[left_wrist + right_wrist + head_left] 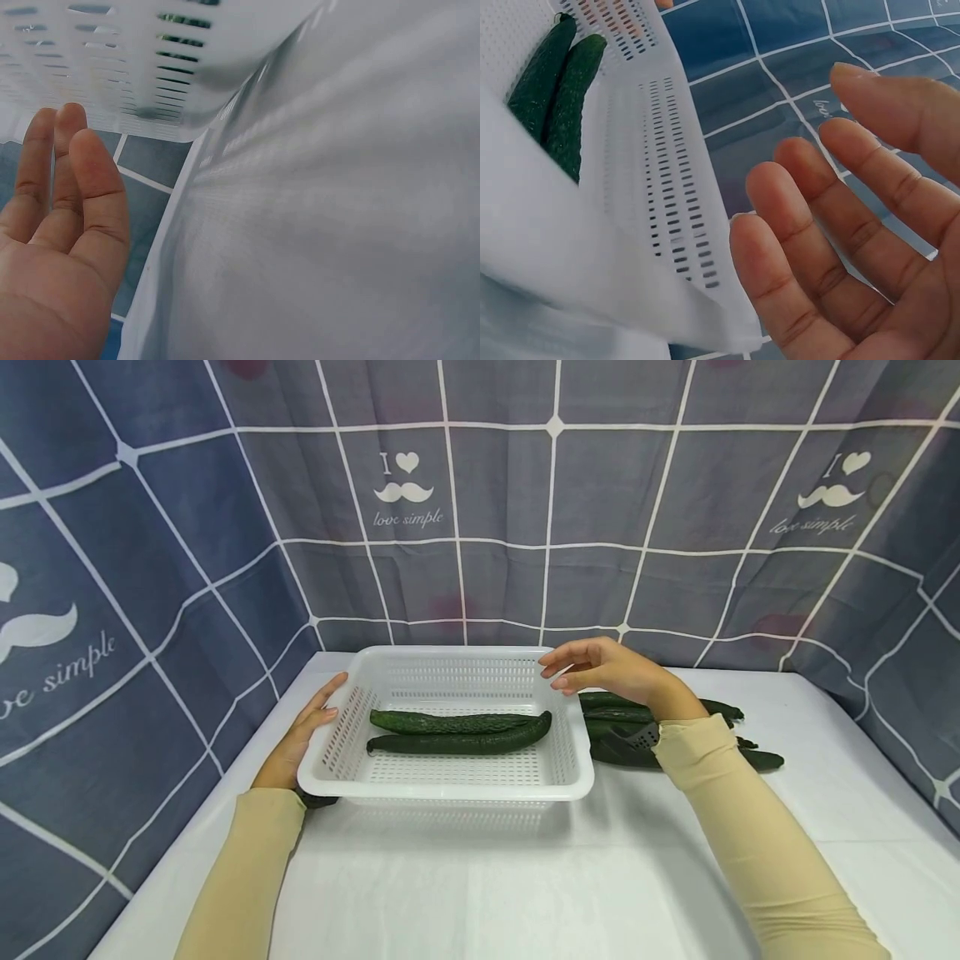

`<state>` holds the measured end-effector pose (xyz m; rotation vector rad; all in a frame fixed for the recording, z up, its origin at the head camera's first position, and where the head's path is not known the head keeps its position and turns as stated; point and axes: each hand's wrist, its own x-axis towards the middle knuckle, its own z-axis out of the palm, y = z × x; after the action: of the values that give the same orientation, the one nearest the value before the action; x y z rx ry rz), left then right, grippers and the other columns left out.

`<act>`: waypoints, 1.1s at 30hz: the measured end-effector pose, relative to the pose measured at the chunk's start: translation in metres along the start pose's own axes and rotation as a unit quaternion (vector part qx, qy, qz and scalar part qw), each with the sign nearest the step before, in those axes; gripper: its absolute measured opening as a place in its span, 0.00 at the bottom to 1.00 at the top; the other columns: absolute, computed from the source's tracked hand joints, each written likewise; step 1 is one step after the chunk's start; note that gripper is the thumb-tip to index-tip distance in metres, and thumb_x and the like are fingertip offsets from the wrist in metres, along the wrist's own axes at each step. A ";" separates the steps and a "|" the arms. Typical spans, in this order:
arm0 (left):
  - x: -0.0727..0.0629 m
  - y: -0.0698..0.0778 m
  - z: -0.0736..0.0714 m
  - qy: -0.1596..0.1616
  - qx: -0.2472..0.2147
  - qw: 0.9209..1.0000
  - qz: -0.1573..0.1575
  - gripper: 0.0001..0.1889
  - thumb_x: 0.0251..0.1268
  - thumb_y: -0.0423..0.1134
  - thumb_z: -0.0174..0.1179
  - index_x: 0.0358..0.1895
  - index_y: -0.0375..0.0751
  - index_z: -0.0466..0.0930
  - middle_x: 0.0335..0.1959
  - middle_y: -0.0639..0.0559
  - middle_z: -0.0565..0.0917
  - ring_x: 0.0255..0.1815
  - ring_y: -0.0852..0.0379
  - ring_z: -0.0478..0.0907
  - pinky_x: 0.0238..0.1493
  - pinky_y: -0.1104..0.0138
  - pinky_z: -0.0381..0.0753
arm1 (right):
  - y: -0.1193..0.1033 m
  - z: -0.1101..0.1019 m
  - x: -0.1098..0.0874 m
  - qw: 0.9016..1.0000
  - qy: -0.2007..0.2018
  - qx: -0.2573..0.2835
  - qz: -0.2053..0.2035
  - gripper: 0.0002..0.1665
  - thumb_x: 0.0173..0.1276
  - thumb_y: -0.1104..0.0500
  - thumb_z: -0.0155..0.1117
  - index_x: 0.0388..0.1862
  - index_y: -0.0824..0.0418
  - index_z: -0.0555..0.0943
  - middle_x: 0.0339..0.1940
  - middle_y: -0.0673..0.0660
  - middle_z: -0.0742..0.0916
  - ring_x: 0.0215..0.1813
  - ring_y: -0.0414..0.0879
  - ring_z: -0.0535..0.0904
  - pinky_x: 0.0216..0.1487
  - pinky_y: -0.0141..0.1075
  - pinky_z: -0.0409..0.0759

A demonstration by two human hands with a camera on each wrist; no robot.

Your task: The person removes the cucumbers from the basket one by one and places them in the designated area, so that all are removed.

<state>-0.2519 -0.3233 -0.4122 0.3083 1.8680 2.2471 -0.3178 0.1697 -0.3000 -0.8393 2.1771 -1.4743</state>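
Two long green cucumbers, a bumpy back one [450, 723] and a smoother-looking front one [465, 744], lie side by side in a white slotted plastic basket [450, 792]. My left hand [296, 739] is at the basket's left side, fingers extended along the outside of its wall; the left wrist view shows the palm and fingers [97, 172] holding nothing. Over the basket's back right corner, my right hand [607, 672] hovers with loosely bent, spread fingers. Nothing is between those fingers [780, 277] in the right wrist view, where the basket wall stands beside them.
More cucumbers [761, 760] lie in a pile right of the basket, partly hidden by my right forearm and a black wrist device [637, 737]. A white cloth [465, 893] covers the table. Dark grid-patterned curtains [495, 485] stand behind and at both sides.
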 end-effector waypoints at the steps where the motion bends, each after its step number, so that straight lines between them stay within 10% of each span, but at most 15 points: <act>1: 0.000 0.000 0.000 0.000 0.000 1.000 0.000 0.36 0.83 0.43 0.47 0.88 0.69 0.51 0.80 0.58 0.60 0.76 0.56 0.61 0.65 0.63 0.75 | 0.000 0.001 0.002 1.000 0.000 -0.002 0.000 0.27 0.74 0.68 0.69 0.70 0.73 0.79 0.62 0.61 0.87 0.60 0.53 0.85 0.60 0.41 0.84; 33: -0.002 0.002 0.001 0.010 0.011 1.000 -0.002 0.35 0.84 0.43 0.46 0.89 0.68 0.51 0.77 0.57 0.63 0.72 0.56 0.66 0.63 0.62 0.77 | -0.001 0.036 0.055 0.999 -0.004 0.020 -0.027 0.26 0.73 0.68 0.68 0.68 0.76 0.79 0.59 0.60 0.89 0.60 0.54 0.86 0.60 0.42 0.83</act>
<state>-0.2495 -0.3234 -0.4103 0.2862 1.9024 2.2366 -0.3373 0.1078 -0.3118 -0.8962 2.1283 -1.5315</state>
